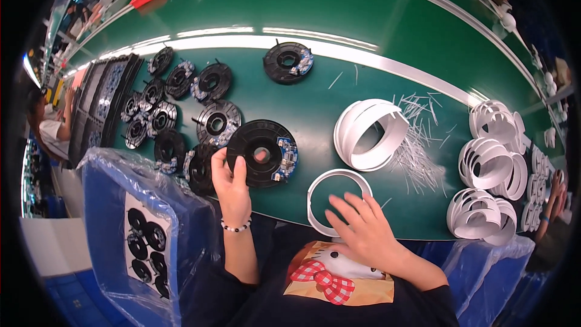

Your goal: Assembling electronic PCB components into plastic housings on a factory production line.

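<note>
My left hand (232, 191) grips the rim of a black round plastic disc (248, 166) with its thumb on top. This disc has a hole in its middle and a blue circuit board (286, 160) along its right side. My right hand (363, 224) has its fingers spread and hovers over the right part of a white plastic ring (311, 200) near the table's front edge; whether it touches the ring I cannot tell. Beyond it stands a stack of white rings (351, 139). Several more black discs (215, 82) lie on the left of the table.
Thin white strips (417, 157) are heaped beside the ring stack. More white rings (478, 163) stand at the right. A lone black disc (284, 63) lies farther back. Blue plastic-lined bins (103, 206) stand at the front left and right. A black tray rack (100, 106) is at far left.
</note>
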